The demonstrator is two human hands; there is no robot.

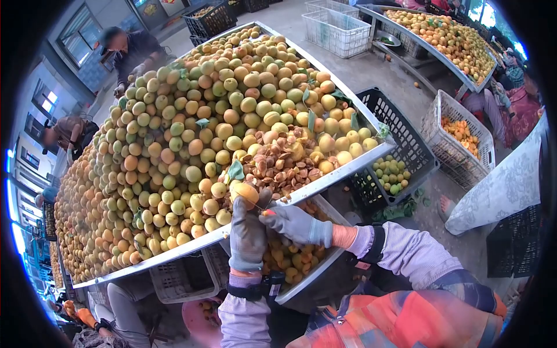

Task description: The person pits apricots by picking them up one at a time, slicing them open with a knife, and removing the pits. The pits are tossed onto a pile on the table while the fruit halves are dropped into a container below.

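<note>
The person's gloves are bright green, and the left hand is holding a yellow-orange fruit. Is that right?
Not quite: the gloves are grey, not bright green, as the head view shows. The left hand is indeed holding a yellow-orange fruit.

You hold a round, yellow-orange fruit (245,195) just below and left of the frame's centre; at its lower right your small, mostly hidden tool (268,213) shows orange-red.
</note>
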